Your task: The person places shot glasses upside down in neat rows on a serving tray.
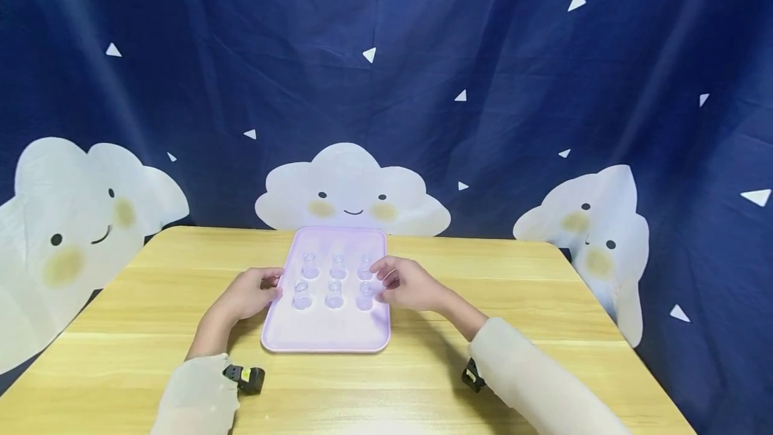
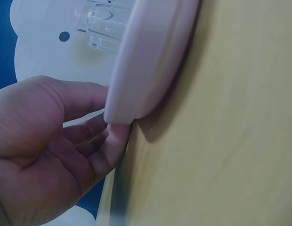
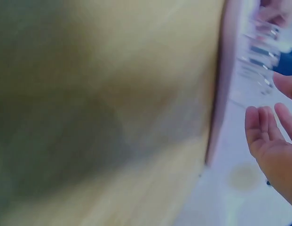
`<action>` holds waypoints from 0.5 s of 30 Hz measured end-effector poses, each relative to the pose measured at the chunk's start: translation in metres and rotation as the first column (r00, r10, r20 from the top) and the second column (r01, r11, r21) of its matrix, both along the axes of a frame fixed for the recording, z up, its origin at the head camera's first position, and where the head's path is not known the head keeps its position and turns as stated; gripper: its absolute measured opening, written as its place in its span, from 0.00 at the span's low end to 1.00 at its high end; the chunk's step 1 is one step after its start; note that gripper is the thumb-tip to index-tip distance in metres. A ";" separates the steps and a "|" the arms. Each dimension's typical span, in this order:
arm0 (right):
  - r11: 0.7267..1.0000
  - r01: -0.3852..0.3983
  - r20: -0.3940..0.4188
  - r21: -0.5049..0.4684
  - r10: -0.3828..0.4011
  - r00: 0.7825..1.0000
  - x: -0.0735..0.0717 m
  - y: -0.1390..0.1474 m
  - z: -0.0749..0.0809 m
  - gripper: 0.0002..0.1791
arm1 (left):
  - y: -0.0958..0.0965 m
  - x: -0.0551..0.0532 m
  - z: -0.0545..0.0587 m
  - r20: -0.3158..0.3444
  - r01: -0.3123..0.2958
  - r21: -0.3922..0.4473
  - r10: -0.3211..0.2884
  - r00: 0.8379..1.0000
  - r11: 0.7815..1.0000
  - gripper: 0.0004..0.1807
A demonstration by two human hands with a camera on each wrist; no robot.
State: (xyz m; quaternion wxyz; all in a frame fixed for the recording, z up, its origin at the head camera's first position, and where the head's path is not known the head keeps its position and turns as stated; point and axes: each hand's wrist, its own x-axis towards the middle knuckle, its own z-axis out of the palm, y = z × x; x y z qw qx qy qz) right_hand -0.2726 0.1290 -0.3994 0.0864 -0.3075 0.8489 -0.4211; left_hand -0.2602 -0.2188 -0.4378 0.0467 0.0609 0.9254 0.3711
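Observation:
A pale pink-purple tray (image 1: 326,335) lies on the table with several small clear glass jars (image 1: 334,295) standing on it in two rows. At the tray's left edge, my left hand (image 1: 249,293) pinches the rim; the left wrist view shows the thumb at the upper edge and fingers curled under the tray (image 2: 146,70). Over the right edge, my right hand (image 1: 413,285) hovers beside the rightmost jars (image 1: 365,296), thumb and fingers apart. In the right wrist view the fingers of the right hand (image 3: 277,141) are loosely bent, holding nothing.
The light wood table (image 1: 495,354) extends around the tray. Behind it hangs a dark blue curtain (image 1: 417,92) with white triangles and smiling clouds. A small black camera (image 1: 246,378) sits at the left cuff, another camera (image 1: 473,376) at the right.

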 end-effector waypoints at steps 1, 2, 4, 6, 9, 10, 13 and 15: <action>1.000 0.007 0.000 -0.010 -0.007 1.000 0.001 0.004 0.003 0.22 | -0.001 0.000 -0.001 0.002 -0.004 0.003 0.004 1.000 1.000 0.25; 1.000 0.014 -0.005 -0.018 -0.014 1.000 0.002 0.007 0.007 0.21 | -0.002 0.000 -0.001 0.003 -0.004 0.004 0.004 1.000 1.000 0.25; 0.999 0.038 -0.029 -0.027 -0.039 0.999 0.004 0.014 0.013 0.20 | -0.004 -0.001 -0.001 0.004 -0.003 0.003 0.003 1.000 1.000 0.25; 0.997 0.067 -0.063 -0.028 -0.069 0.996 0.007 0.021 0.019 0.18 | -0.005 0.000 0.000 0.006 -0.006 0.001 0.006 1.000 1.000 0.25; 0.995 0.096 -0.119 -0.037 -0.099 0.988 0.011 0.031 0.026 0.17 | -0.007 0.001 0.002 0.016 -0.007 0.003 0.007 1.000 1.000 0.26; 0.994 0.102 -0.134 -0.041 -0.107 0.985 0.012 0.034 0.027 0.17 | -0.008 0.002 0.002 0.022 -0.008 0.006 0.008 1.000 1.000 0.26; 0.992 0.122 -0.199 -0.015 -0.123 0.972 0.017 0.044 0.030 0.17 | -0.010 0.004 0.003 0.036 -0.005 0.008 0.005 0.999 1.000 0.27; 0.989 0.148 -0.255 0.029 -0.136 0.957 0.020 0.049 0.031 0.18 | -0.012 0.005 0.004 0.037 -0.004 0.010 0.004 0.999 1.000 0.28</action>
